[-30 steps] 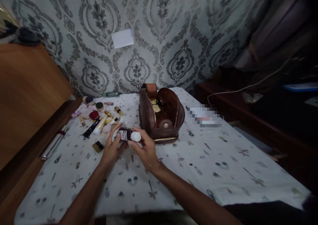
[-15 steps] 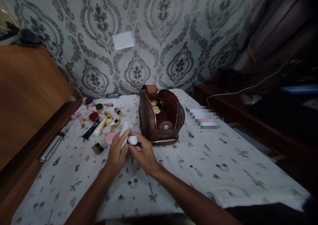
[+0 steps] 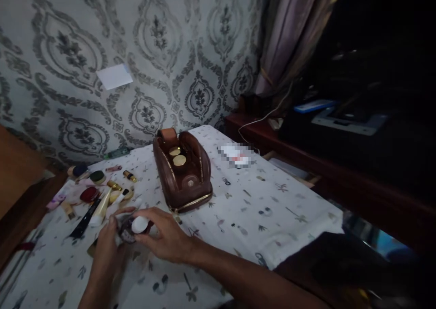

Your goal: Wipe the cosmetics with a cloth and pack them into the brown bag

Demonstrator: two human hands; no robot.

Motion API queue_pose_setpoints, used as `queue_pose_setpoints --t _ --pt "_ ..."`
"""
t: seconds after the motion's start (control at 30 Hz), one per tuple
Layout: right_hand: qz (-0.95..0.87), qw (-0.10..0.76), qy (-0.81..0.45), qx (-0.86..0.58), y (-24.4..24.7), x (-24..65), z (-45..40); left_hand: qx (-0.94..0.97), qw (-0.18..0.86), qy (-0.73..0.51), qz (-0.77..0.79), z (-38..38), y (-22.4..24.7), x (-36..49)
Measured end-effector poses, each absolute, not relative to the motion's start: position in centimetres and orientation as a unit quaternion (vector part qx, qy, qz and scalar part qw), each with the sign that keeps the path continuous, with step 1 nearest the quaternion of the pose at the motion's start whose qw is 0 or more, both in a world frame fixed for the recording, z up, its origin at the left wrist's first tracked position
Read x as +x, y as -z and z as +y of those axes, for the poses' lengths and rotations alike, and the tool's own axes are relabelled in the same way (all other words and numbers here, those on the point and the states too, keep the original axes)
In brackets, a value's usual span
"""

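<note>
A small bottle with a white cap (image 3: 140, 225) is pinched between the thumb and fingers of my right hand (image 3: 166, 236). Close against it, my left hand (image 3: 111, 245) is curled round something dark and blurred that I cannot make out. Behind my hands a brown leather bag (image 3: 184, 177) stands unzipped, with two round gold items (image 3: 179, 160) inside. Left of the bag lie cosmetics: a black tube (image 3: 85, 219), a cream tube (image 3: 101, 209), a red jar (image 3: 90, 194), a dark-lidded jar (image 3: 97, 177) and a gold-and-black lipstick (image 3: 130, 176).
The patterned cloth (image 3: 245, 218) covers the table. A pixelated white item (image 3: 235, 154) lies right of the bag, and a green item (image 3: 117, 152) by the wall. A dark red desk (image 3: 293, 159) with a white cable (image 3: 264, 118) stands right; a wooden panel (image 3: 20, 172) rises left.
The view has turned to the right, so the bag and cosmetics appear farther left. The white tissue-like item at my left hand no longer shows clearly; a dark object shows between my hands.
</note>
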State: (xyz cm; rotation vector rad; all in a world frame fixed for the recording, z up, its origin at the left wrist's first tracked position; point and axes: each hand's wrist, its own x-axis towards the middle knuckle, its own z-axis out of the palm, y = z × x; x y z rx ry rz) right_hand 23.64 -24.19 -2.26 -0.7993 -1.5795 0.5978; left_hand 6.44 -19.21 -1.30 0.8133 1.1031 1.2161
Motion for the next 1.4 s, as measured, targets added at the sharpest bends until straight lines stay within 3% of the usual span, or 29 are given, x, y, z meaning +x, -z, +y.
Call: queue_pose_setpoints --t 0.23,0.43,0.9,1.07,1.4 --pt "-0.742 0.556 -0.218 -0.303 1.2 24.6 -24.4 0.273 0.637 -0.499 0.520 -19.2 1.3 7.7" --pt "-0.727 0.570 -0.211 -0.319 1.3 24.6 -24.3 0.166 0.639 -0.547 0.514 -19.8 0.4 9.7" --pt "-0.701 0.575 -0.190 -0.378 1.3 24.7 -24.6 0.268 0.650 -0.555 0.444 -19.5 2.5 8.9" --pt "-0.701 0.593 -0.153 -0.366 1.9 24.5 -24.5 0.217 0.668 -0.563 0.436 -19.7 2.6 8.6" --pt "-0.704 0.613 -0.073 -0.352 1.9 24.1 -24.1 0.237 0.678 -0.475 0.508 -20.4 2.0 9.5"
